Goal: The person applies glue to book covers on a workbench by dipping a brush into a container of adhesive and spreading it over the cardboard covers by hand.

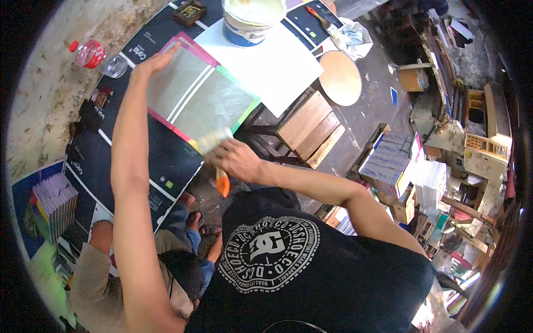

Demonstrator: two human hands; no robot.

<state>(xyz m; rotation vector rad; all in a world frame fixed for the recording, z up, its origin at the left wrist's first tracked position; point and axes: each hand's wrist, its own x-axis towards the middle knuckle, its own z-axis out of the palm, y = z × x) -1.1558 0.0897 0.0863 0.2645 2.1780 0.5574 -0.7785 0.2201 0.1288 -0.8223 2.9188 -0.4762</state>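
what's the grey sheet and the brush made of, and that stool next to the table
Grey sheet: looks like cardboard or stiff paper, wet sheen from a coating. Brush in the right hand: pale bristles, orange handle, probably plastic. Stool: bare wooden slats, visible grain. Left hand steadies the sheet.

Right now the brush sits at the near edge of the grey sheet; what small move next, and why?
Probably one stroke of the brush away from you, toward the bucket. The right hand has its bristles on the sheet's near edge, the left hand pins the far corner, and the whole length ahead lies open.
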